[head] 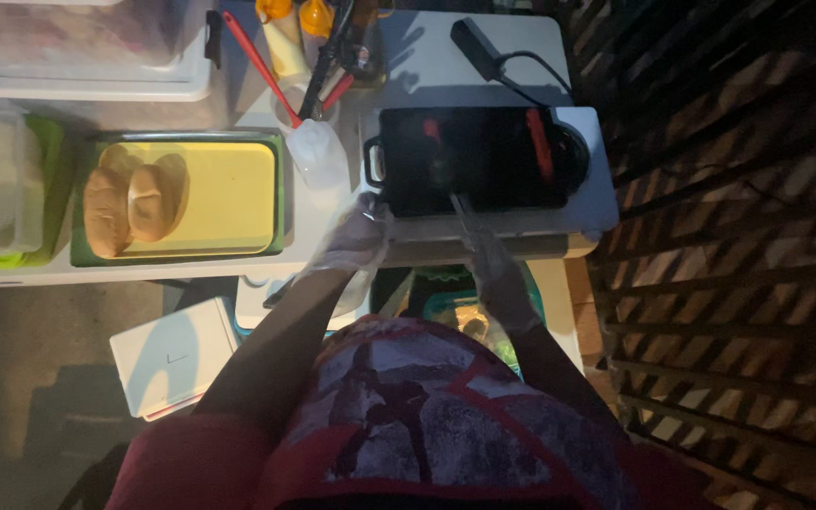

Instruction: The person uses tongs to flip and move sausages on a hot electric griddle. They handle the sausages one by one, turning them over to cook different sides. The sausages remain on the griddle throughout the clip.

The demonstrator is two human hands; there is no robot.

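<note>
Bare yellow tray [229, 194] beside the buns [134, 203] leaves open room; a squeeze bottle [316, 151] and utensil cup [306, 102] crowd the gap before the griddle [474, 161].

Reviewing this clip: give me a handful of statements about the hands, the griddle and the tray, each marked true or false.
1. The right hand holds a thin metal utensil that reaches onto the black griddle pan. True.
2. The left hand rests on the buns. False: it is at the pan's near left corner, far from the bread rolls.
3. The rolls lie on a yellow tray to the left of the pan. True.
4. Both hands are bare. False: both wear thin translucent gloves.
5. The squeeze bottle stands on the pan. False: it stands beside it, between tray and pan.
</note>
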